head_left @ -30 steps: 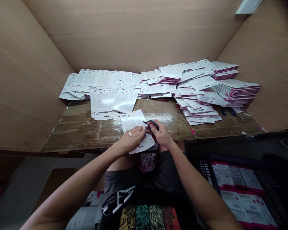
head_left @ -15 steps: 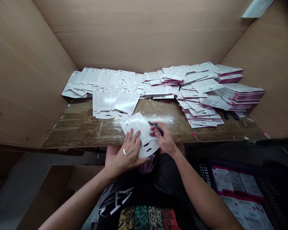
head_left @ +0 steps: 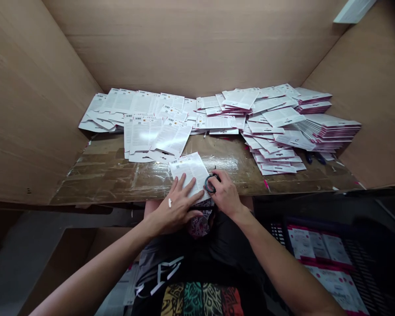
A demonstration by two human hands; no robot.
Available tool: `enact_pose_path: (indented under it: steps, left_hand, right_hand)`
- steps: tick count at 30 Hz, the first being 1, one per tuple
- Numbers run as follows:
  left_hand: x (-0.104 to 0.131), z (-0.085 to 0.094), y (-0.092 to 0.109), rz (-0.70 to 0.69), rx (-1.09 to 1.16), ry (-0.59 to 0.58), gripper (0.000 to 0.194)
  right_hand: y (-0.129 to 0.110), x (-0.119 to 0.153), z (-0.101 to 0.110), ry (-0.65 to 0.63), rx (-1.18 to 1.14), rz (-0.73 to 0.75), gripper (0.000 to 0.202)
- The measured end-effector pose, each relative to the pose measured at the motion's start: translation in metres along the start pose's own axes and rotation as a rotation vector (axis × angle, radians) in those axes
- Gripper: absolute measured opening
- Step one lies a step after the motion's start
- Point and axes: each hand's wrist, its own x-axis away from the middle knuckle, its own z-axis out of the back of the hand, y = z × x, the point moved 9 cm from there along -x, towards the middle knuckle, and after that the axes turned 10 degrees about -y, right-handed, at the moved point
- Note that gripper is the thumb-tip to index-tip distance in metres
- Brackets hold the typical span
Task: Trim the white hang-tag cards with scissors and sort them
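Observation:
A white printed packet (head_left: 190,169) lies at the table's front edge, tilted a little. Flat on it rests my left hand (head_left: 179,202), fingers spread, with a small white scrap (head_left: 170,202) stuck to its back. My right hand (head_left: 226,193) is at the packet's lower right side, fingers closed round small snips (head_left: 208,184) with curved blue-black handles. Their dark tip points away from me, up beside the packet. My fingers hide part of the snips and of the packet's lower edge. Just beyond lie similar packets (head_left: 171,138) showing hang-hole flaps.
Overlapping packets (head_left: 145,103) line the back left. Taller piles of packets (head_left: 279,136) with pink edges stand at the right, beside another blue-handled tool (head_left: 316,158). Wooden panels (head_left: 191,48) enclose the table. A dark crate (head_left: 279,235) with pink-and-white packs is below right; a cardboard box (head_left: 62,263) below left.
The packet has turned straighter, and its lower flap with hang holes no longer shows. My right hand has moved slightly down and in against its edge; the snips' handle loop now faces me.

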Motion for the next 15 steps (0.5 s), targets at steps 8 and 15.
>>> enact_pose_path:
  steps: [8,15]
  left_hand:
    - [0.027,0.006,0.04,-0.195,-0.003,0.111,0.057]
    - [-0.032,0.089,-0.101,0.266,-0.026,0.314,0.053]
  right_hand:
    - [0.014,0.023,0.008,0.039,-0.862,-0.264,0.03]
    - [0.041,-0.086,0.149,0.302,-0.568,-0.062,0.025]
